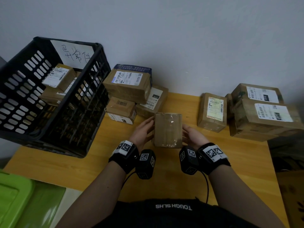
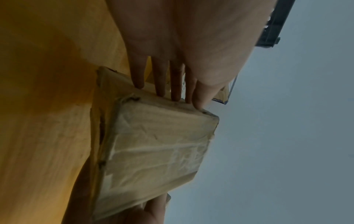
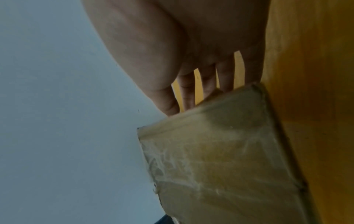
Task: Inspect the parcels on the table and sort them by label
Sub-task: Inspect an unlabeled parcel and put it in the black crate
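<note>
Centrally, taped parcel [image 1: 168, 130] held between left hand [image 1: 142, 131] and right hand [image 1: 193, 135], straight fingers [image 2: 177, 81] pressing its sides; labelled boxes [image 1: 128, 84] beyond, black crate [image 1: 69, 112] far left.

A crate [image 1: 49, 96] holding parcels [image 1: 57, 78] sits frame-left; stacked parcels [image 1: 130, 89] centre; more boxes [image 1: 261, 112] at right.
</note>
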